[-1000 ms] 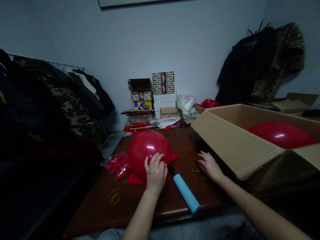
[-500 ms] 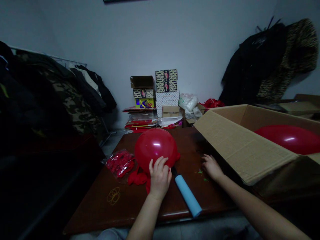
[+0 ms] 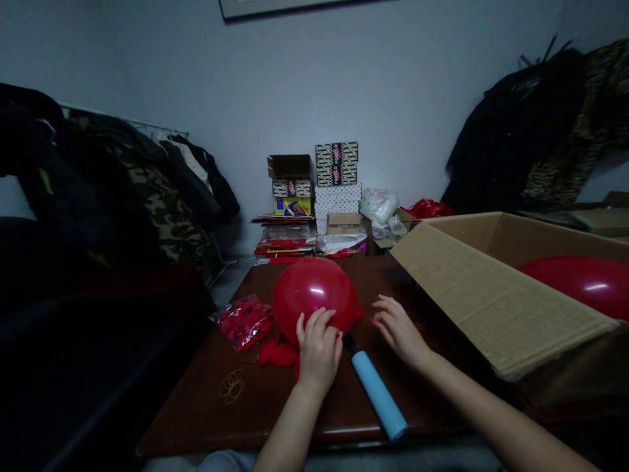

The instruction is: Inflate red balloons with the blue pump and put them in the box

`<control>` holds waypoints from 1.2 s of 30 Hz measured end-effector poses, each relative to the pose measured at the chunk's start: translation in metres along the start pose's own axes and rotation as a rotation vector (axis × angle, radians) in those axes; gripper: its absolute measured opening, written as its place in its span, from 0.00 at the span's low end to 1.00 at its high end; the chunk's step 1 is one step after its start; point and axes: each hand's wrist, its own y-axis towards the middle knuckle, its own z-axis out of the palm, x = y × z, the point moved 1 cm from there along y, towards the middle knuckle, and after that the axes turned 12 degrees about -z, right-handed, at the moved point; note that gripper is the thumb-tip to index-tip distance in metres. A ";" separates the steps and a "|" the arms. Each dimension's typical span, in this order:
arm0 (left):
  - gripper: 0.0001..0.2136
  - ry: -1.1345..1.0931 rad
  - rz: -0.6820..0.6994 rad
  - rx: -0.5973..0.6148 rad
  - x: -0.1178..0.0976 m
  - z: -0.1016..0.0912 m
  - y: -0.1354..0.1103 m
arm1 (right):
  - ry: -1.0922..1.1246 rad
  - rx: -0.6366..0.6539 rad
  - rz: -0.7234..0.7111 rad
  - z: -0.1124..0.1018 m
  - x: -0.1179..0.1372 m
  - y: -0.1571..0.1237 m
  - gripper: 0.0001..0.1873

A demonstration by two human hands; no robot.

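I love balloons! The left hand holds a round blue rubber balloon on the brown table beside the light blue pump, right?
Not quite. In the head view the round rubber balloon in the left hand is red, not blue. It is on the dark brown wooden table beside the light blue plastic pump.

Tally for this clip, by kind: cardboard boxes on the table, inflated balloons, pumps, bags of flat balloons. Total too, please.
Cardboard box: 1
Inflated red balloons: 2, one under the left hand, one inside the box
Blue pump: 1
Bag of flat balloons: 1
Total: 5
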 end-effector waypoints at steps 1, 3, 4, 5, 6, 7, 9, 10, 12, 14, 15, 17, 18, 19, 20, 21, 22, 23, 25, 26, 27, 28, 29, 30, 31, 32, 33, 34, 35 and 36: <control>0.04 -0.003 -0.001 -0.005 -0.001 -0.002 0.002 | 0.020 -0.009 -0.034 -0.006 0.013 0.013 0.08; 0.04 -0.006 -0.007 -0.018 -0.004 -0.008 0.005 | 0.063 -0.027 -0.111 -0.017 0.036 0.036 0.07; 0.04 -0.007 -0.008 -0.027 -0.005 -0.011 0.007 | 0.120 -0.065 -0.156 -0.022 0.045 0.046 0.07; 0.04 -0.007 -0.009 -0.038 -0.005 -0.015 0.008 | 0.154 -0.095 -0.182 -0.025 0.053 0.054 0.07; 0.03 -0.006 -0.007 -0.049 -0.005 -0.019 0.009 | 0.187 -0.120 -0.203 -0.027 0.058 0.060 0.07; 0.03 -0.004 -0.004 -0.058 -0.004 -0.022 0.009 | 0.209 -0.134 -0.213 -0.027 0.063 0.065 0.07; 0.03 0.005 0.011 -0.073 -0.002 -0.028 0.009 | 0.223 -0.134 -0.222 -0.026 0.067 0.071 0.07; 0.03 0.012 0.021 -0.077 -0.001 -0.030 0.009 | 0.224 -0.126 -0.230 -0.025 0.068 0.072 0.07; 0.03 0.024 0.052 -0.085 0.002 -0.033 0.008 | 0.220 -0.100 -0.253 -0.023 0.070 0.074 0.07; 0.03 0.033 0.097 -0.096 0.004 -0.034 0.007 | 0.213 -0.060 -0.275 -0.023 0.070 0.075 0.08; 0.03 0.037 0.121 -0.100 0.005 -0.034 0.007 | 0.211 -0.037 -0.279 -0.024 0.070 0.075 0.08; 0.03 0.045 0.160 -0.103 0.007 -0.034 0.007 | 0.209 0.002 -0.284 -0.028 0.071 0.076 0.07; 0.03 0.049 0.175 -0.101 0.008 -0.034 0.007 | 0.210 0.020 -0.289 -0.030 0.071 0.076 0.07; 0.03 0.054 0.187 -0.096 0.009 -0.033 0.008 | 0.212 0.039 -0.294 -0.032 0.072 0.077 0.07; 0.04 0.058 0.200 -0.092 0.010 -0.033 0.008 | 0.214 0.058 -0.300 -0.034 0.072 0.078 0.07; 0.04 0.064 0.215 -0.086 0.011 -0.033 0.008 | 0.217 0.076 -0.305 -0.036 0.072 0.078 0.07; 0.04 0.070 0.232 -0.080 0.011 -0.032 0.009 | 0.218 0.091 -0.311 -0.038 0.073 0.079 0.08; 0.04 0.078 0.251 -0.073 0.012 -0.032 0.009 | 0.219 0.106 -0.315 -0.040 0.073 0.079 0.08; 0.04 0.094 0.291 -0.053 0.012 -0.032 0.011 | 0.219 0.127 -0.320 -0.042 0.073 0.080 0.08; 0.05 0.102 0.309 -0.038 0.011 -0.033 0.012 | 0.218 0.134 -0.326 -0.043 0.074 0.081 0.08; 0.05 0.109 0.325 -0.021 0.010 -0.034 0.012 | 0.217 0.137 -0.329 -0.044 0.074 0.081 0.07; 0.06 0.114 0.338 0.000 0.009 -0.035 0.013 | 0.216 0.139 -0.332 -0.045 0.074 0.081 0.07; 0.06 0.115 0.346 0.021 0.007 -0.037 0.014 | 0.214 0.138 -0.332 -0.046 0.074 0.081 0.07; 0.06 0.114 0.347 0.038 0.006 -0.038 0.015 | 0.211 0.137 -0.330 -0.047 0.074 0.082 0.07; 0.06 0.108 0.342 0.052 0.004 -0.040 0.015 | 0.210 0.136 -0.326 -0.048 0.074 0.082 0.08; 0.06 0.101 0.330 0.059 0.003 -0.041 0.016 | 0.209 0.132 -0.322 -0.049 0.075 0.082 0.08; 0.06 0.090 0.314 0.060 0.002 -0.042 0.016 | 0.208 0.128 -0.317 -0.051 0.076 0.082 0.07; 0.05 0.081 0.296 0.058 0.001 -0.043 0.016 | 0.206 0.121 -0.313 -0.053 0.077 0.082 0.07; 0.05 0.072 0.276 0.053 0.000 -0.043 0.017 | 0.205 0.113 -0.309 -0.056 0.078 0.082 0.07; 0.05 0.064 0.254 0.048 0.000 -0.043 0.017 | 0.206 0.109 -0.306 -0.059 0.080 0.083 0.07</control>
